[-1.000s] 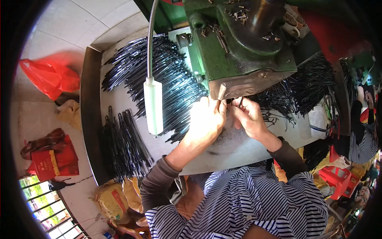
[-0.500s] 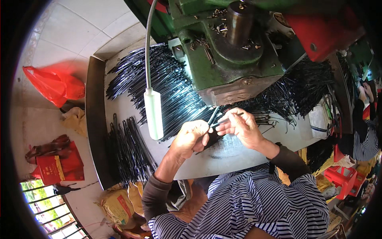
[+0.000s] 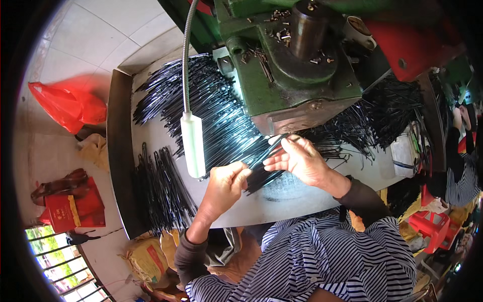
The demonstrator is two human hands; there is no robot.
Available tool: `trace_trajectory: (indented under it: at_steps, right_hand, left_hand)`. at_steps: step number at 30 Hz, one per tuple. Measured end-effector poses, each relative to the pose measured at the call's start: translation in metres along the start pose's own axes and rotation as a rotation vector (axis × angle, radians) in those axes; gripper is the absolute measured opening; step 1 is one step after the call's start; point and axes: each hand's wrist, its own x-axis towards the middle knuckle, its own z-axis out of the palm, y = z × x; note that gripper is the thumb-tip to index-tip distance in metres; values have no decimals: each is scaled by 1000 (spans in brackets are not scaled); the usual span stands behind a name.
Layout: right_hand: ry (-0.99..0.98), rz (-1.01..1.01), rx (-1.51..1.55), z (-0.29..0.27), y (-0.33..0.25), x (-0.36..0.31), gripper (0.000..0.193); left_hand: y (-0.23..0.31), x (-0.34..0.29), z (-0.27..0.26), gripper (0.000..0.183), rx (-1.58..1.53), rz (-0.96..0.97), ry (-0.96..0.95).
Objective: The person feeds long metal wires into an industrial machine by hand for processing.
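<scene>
Beneath the head of a green machine (image 3: 297, 103), my right hand (image 3: 304, 163) pinches a thin black rod (image 3: 276, 143) between thumb and fingers. My left hand (image 3: 226, 183) is closed over the front of the table, a little below and left of the right one. Whatever its fingers hold, if anything, is hidden. Right behind both hands lies a big heap of slim, shiny black rods (image 3: 201, 110). A smaller bundle of similar rods (image 3: 161, 186) rests on the left side of the pale tabletop (image 3: 246, 214).
A white lamp (image 3: 193, 146) on a flexible neck hangs left of my hands. Dark raised walls (image 3: 119, 151) edge the table. Small screws (image 3: 276, 35) are scattered on the machine. More black rods (image 3: 392, 110) lie at the right. Another person's striped sleeve (image 3: 462, 178) shows far right.
My left hand has drawn away from the right hand, down and to the left. My right hand has shifted slightly left, and its rod now sits closer under the machine head.
</scene>
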Motion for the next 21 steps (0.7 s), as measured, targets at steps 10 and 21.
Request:
trace_trajectory:
  at_steps: [10, 21]
  right_hand:
    - [172, -399, 50, -51, -27, -3, 21]
    - [128, -495, 3, -46, -21, 5, 19]
  left_hand:
    - [2, 50, 59, 21, -1536, -223, 281]
    - [-13, 72, 80, 19, -1495, -4, 451]
